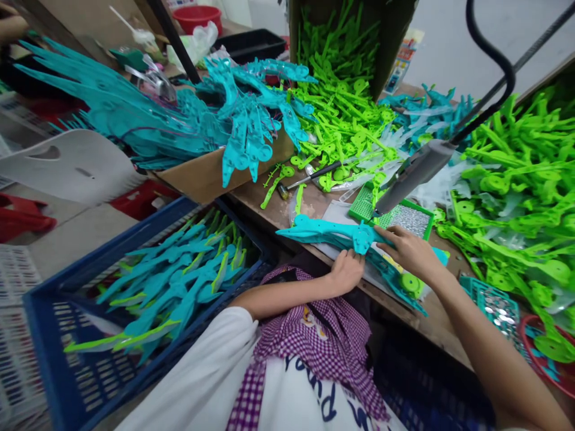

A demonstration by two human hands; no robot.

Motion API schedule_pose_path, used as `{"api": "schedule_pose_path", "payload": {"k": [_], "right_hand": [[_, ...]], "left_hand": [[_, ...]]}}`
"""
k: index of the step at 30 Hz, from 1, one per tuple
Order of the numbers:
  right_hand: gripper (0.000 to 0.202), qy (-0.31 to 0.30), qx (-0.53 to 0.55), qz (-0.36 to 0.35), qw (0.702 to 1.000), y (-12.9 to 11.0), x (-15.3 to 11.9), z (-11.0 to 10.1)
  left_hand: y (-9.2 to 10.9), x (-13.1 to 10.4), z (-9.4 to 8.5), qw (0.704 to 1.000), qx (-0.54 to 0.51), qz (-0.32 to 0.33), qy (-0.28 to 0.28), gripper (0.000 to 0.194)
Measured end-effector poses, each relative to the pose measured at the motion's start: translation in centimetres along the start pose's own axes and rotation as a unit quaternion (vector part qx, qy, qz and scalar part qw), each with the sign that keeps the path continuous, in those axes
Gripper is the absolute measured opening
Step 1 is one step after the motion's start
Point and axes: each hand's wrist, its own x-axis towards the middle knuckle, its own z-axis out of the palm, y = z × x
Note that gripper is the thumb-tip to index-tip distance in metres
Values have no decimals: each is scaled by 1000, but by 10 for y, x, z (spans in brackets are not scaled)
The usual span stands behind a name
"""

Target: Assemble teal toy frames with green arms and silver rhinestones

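A long teal plastic part [330, 228] with a pointed left end lies across the front edge of the workbench. My left hand [348, 272] has its fingers curled against the near side of this part, gripping it. At the part's right end, my right hand [406, 251] reaches in with fingers bent and pressed on it; the fingertips are partly hidden. A grey power screwdriver [415, 173] hangs tilted just above, its tip close to the part; contact cannot be made out. Beneath my right hand lies another teal piece with a green disc [411, 284].
Behind the hands is a green tray [359, 206] of small screws. Bright green parts [507, 197] heap up at right and back. A blue crate [49, 335] at left holds teal-and-green pieces. A cardboard box [197, 179] overflows with teal parts. A hand screwdriver [326, 170] lies on the bench.
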Motion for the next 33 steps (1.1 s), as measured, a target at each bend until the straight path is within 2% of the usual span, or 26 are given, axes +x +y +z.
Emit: {"api": "schedule_pose_path", "payload": {"k": [3,9,17,23,26,29,33], "right_hand": [[50,3,4,4,1000,-4,-1,-2],[51,-33,15,10,999,-2,-3,-10],[50,-25,17,20,999,-2,-3,-9],[50,-20,59,8,998,-1,-5,-6],[50,-39,105,15,994,2,-9,2],[50,-71,180,29,981,2,-10,17],[52,-84,248,50,964,3,-7,38]], "left_hand": [[4,1,-9,999,-11,-16,-37,33],[15,5,-23,993,-43,-39,-104,31],[16,0,-27,985,-67,-77,-138,43],[7,-7,-27,977,-114,-83,-158,57],[-1,-10,-27,975,-130,-63,-171,53],[-8,-11,-26,976,-133,-51,-166,50],[-11,-9,-27,975,-125,-49,-174,41]]}}
